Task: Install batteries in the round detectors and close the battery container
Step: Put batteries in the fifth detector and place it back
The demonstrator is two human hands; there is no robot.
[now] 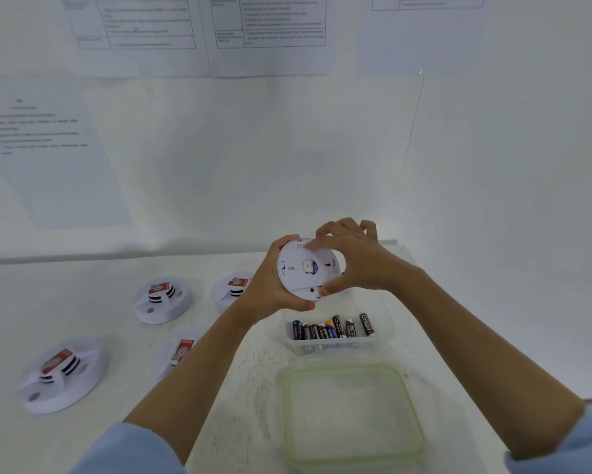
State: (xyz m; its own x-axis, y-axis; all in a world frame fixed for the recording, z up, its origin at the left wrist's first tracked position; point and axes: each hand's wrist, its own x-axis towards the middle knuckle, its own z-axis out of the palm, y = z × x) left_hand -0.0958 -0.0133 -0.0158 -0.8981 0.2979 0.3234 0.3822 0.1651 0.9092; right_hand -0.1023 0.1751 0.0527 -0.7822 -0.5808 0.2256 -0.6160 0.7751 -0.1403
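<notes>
Curled fingers (335, 229) of left hand (270, 289) and right hand (359, 265) grip one detector (304, 268); four others (162, 299) seemingly wait; battery container (332, 342) open, lid (351, 417) off

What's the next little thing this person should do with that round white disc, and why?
Probably twist or pry the back cover loose. Both the left hand and right hand grip the detector, its closed back faces the camera, no battery slot shows, and the batteries stand in the open container nearby.
</notes>
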